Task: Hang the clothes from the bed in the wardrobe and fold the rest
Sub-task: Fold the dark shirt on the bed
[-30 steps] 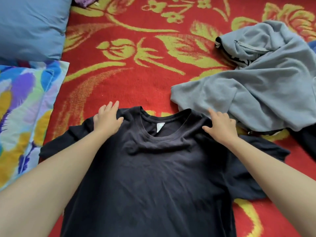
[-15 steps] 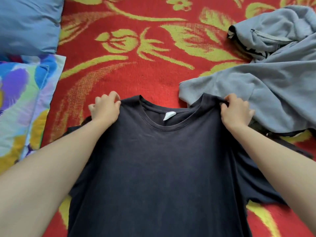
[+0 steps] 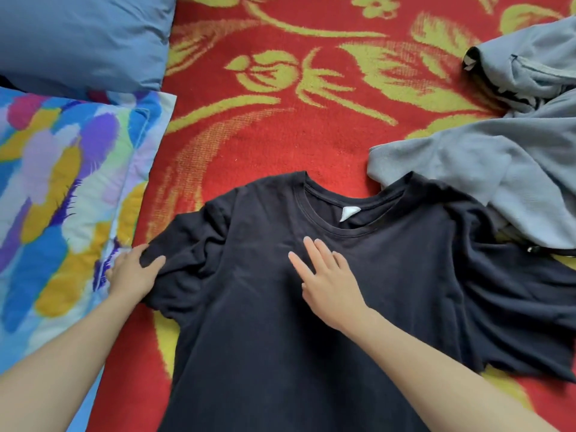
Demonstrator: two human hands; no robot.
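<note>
Both hands have left the collar: left hand (image 3: pixel 134 274) grips the black T-shirt (image 3: pixel 280 353) sleeve, right hand (image 3: pixel 327 282) rests flat, released.

Both forearms are bare to the frame's edge, hands ungloved.

We see a black T-shirt (image 3: pixel 280 338) spread flat, collar away from us, sleeves rumpled; a crumpled grey garment (image 3: pixel 498 169) overlaps its right shoulder.
</note>
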